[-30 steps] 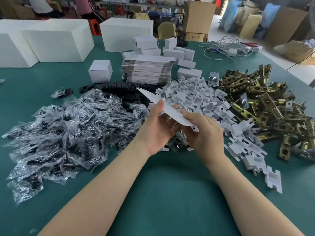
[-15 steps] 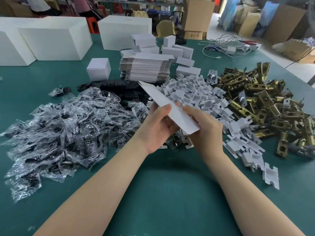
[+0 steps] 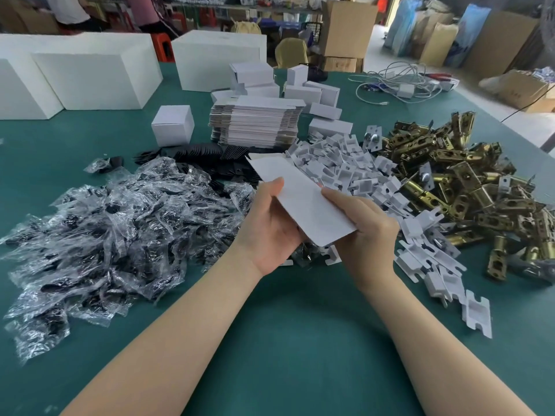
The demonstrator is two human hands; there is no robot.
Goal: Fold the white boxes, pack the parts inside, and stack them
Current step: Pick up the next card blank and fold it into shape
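The desk (image 3: 285, 340) carries your supplies in reach: bagged parts (image 3: 99, 235) at nine o'clock, brass latches (image 3: 468, 187) at two, white inserts (image 3: 345, 169) and the flat box stack (image 3: 255, 121) at twelve. Your left hand (image 3: 270, 229) and right hand (image 3: 366, 229) each grip a long edge of one flat white box (image 3: 300, 199), fingers curled, held above the desk, likely to pop it open.

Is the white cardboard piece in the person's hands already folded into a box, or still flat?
Still flat: the white cardboard box blank shows as one thin sheet between the left hand and right hand.
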